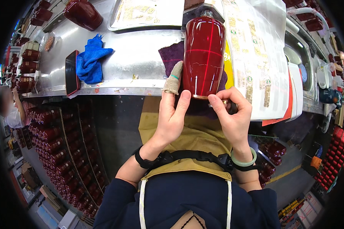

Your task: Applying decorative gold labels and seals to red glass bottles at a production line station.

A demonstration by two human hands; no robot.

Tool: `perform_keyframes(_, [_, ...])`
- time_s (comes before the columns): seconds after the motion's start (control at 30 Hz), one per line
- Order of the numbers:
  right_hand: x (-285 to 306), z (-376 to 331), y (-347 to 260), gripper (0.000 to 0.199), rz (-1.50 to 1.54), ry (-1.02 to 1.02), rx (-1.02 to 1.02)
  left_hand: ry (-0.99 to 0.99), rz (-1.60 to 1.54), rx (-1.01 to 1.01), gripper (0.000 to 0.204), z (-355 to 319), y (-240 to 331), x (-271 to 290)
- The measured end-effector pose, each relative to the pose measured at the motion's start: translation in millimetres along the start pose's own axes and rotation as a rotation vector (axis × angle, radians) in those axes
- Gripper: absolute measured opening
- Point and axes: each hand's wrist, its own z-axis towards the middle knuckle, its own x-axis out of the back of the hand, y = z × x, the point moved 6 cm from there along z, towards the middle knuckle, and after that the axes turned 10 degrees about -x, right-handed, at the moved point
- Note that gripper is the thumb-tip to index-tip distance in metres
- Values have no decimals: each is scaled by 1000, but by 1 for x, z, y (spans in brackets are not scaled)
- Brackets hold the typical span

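Note:
A glossy dark-red glass bottle (204, 57) lies with its clear neck pointing away from me, and thin red light lines cross on it. Beneath it is a dark purple cloth (171, 55). My left hand (172, 114) is open at the bottle's lower left, its index finger in a fabric finger cover (173, 81) stretched along the side and the thumb by the base. At the base's right corner, my right hand (233, 118) has thumb and index finger pinched together. What they hold, if anything, is too small to make out.
Left on the metal table (133, 72) are a blue cloth (91, 61), a phone (72, 72) and another red bottle (83, 14). A tray (141, 27) holds gold decals; decal sheets (252, 49) lie right, before a sink (300, 51). Bottle racks (61, 152) stand below left, near another person (15, 108).

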Motion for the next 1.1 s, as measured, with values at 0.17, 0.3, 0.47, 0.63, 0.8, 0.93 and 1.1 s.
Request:
perform_keyframes(0.17, [-1,0,1,14,1,5,-14,2,92,-22,64,0,1,-1])
perform_keyframes(0.3, [0,1,3,17,0,49,11,16,125,-41,64,0,0,-1])
perform_keyframes(0.47, [0,0,-1,19,-59,80,61,34,148,-47,63,-2,1,-2])
perform_keyframes(0.63, [1,0,-4,20,-86,73,37,43,132,-41,62,-1,3,-3])
perform_keyframes(0.8, [1,0,-3,21,-111,71,41,125,16,-12,56,0,3,4])
perform_keyframes(0.93, [1,0,-6,21,-99,77,32,-42,665,-519,44,-12,35,4])
perform_keyframes(1.1, [0,1,-5,20,-94,78,42,-105,828,-721,46,-22,30,-9])
